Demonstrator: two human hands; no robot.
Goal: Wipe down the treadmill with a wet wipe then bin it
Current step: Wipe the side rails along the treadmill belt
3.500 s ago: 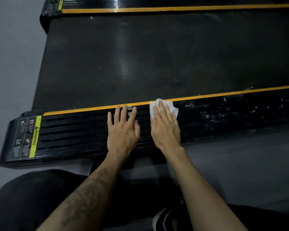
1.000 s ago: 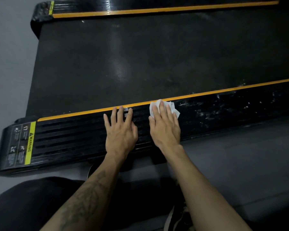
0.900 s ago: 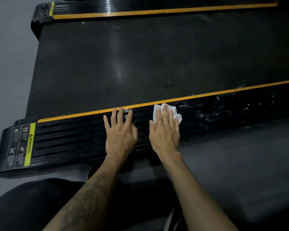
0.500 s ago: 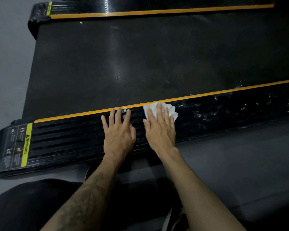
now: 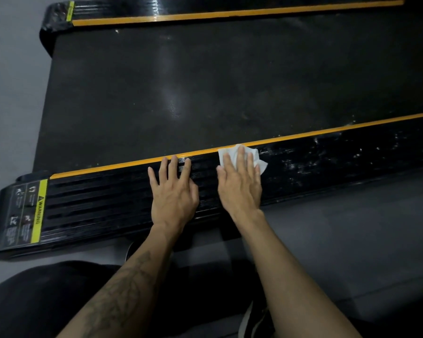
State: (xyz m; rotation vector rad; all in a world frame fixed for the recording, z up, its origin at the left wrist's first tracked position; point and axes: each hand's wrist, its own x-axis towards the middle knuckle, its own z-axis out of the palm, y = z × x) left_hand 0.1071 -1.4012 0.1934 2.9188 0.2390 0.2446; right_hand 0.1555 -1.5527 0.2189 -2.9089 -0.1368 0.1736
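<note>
We pressed the wet wipe (image 5: 237, 154) flat under our right hand (image 5: 239, 184), fingers straight; our left hand (image 5: 172, 193) rested flat on the treadmill (image 5: 95, 203) side rail. Rightward specks remained; binning not yet done.

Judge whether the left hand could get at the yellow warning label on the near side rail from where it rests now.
Probably yes: the left hand lies flat on the same side rail as the warning label, with only bare ribbed rail between them.
</note>
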